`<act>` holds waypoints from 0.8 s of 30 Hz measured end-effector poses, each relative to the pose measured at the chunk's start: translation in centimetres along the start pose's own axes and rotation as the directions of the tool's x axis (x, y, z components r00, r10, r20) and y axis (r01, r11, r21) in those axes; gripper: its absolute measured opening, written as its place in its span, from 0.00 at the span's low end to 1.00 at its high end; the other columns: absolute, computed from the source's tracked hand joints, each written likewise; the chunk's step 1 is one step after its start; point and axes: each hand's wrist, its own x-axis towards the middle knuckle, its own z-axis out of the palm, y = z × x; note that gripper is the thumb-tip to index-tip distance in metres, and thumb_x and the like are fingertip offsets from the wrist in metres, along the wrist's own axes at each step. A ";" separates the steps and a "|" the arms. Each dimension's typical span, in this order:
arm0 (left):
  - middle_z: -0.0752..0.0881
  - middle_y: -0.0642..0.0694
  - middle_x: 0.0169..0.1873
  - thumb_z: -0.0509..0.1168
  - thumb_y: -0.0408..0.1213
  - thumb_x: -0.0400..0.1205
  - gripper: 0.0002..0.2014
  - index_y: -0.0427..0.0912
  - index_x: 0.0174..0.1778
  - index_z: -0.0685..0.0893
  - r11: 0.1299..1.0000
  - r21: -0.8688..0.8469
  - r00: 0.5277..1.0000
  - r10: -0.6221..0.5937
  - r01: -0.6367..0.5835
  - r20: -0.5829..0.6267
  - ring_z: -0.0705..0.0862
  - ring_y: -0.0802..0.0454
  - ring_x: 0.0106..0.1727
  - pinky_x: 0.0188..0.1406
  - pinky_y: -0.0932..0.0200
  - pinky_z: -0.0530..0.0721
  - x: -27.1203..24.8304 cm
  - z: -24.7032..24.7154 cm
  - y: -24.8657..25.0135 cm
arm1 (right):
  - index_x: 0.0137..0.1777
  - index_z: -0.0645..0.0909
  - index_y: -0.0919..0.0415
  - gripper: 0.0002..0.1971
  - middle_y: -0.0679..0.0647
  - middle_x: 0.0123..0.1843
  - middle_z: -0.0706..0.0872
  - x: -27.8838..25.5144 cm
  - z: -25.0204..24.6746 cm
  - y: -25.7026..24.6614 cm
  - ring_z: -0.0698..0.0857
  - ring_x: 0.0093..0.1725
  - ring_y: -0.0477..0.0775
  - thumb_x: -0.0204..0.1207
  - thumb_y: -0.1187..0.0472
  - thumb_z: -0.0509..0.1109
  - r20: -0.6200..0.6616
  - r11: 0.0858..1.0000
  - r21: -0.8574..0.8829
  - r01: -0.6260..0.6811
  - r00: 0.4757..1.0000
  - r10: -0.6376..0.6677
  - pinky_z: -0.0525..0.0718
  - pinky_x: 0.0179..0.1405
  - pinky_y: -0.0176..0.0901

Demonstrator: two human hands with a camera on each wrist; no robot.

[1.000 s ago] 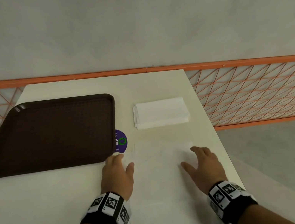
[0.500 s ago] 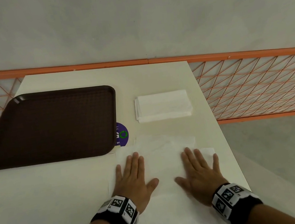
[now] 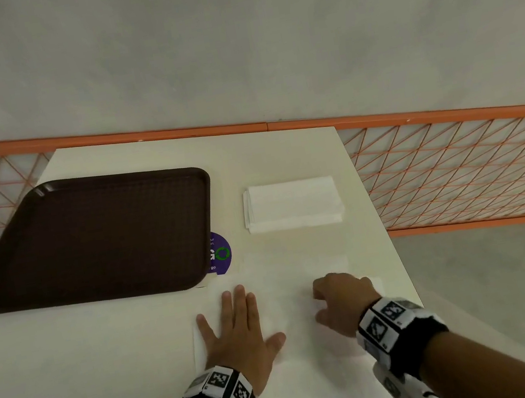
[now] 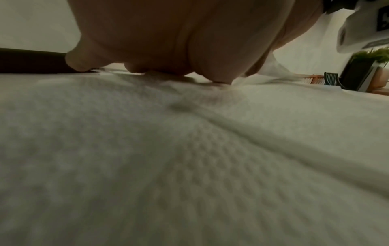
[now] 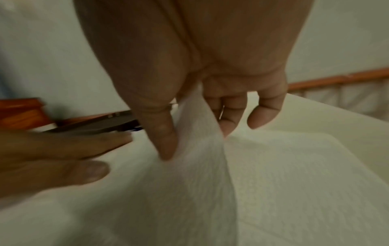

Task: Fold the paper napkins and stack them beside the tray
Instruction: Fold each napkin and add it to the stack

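An unfolded white paper napkin (image 3: 299,342) lies on the cream table in front of me. My left hand (image 3: 237,328) lies flat on its left part, fingers straight; in the left wrist view the palm (image 4: 179,41) presses the embossed napkin (image 4: 189,166). My right hand (image 3: 340,300) has its fingers curled. In the right wrist view its thumb (image 5: 164,133) and fingers pinch a raised fold of the napkin (image 5: 195,133). A stack of folded napkins (image 3: 292,204) sits to the right of the dark brown tray (image 3: 94,240).
A purple round sticker (image 3: 221,254) shows at the tray's near right corner. The table's right edge (image 3: 397,245) drops to the floor just beyond my right hand. An orange lattice railing (image 3: 457,166) runs behind and to the right.
My right hand, flat on the napkin half a second ago, has curled and pinched up a fold of it. The left hand stays flat on the napkin.
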 end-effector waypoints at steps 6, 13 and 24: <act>0.21 0.45 0.77 0.48 0.57 0.86 0.37 0.48 0.83 0.35 0.999 -0.017 0.991 0.041 -0.044 -0.130 0.25 0.40 0.80 0.75 0.25 0.36 0.1 -0.8 0.8 | 0.62 0.77 0.59 0.13 0.58 0.55 0.82 -4.7 0.5 -4.5 0.81 0.54 0.63 0.79 0.66 0.60 -0.147 0.849 -0.338 0.407 0.868 -0.475 0.74 0.52 0.53; 0.80 0.53 0.66 0.61 0.49 0.84 0.14 0.51 0.63 0.81 0.926 -0.322 0.968 0.133 -0.198 -0.214 0.73 0.52 0.72 0.80 0.45 0.57 0.0 -3.9 -1.1 | 0.46 0.88 0.52 0.03 0.46 0.43 0.90 -2.3 -0.2 0.8 0.86 0.45 0.44 0.75 0.60 0.73 -0.340 0.772 0.516 0.373 0.915 -0.215 0.81 0.48 0.37; 0.91 0.42 0.37 0.73 0.33 0.77 0.03 0.40 0.45 0.88 0.092 -0.981 0.980 -0.085 -0.173 -0.180 0.88 0.49 0.37 0.41 0.54 0.86 2.1 -8.5 -2.6 | 0.50 0.83 0.69 0.06 0.59 0.34 0.87 -0.6 -0.7 4.7 0.86 0.31 0.56 0.78 0.66 0.72 -0.047 0.031 0.999 0.043 0.983 0.176 0.88 0.34 0.48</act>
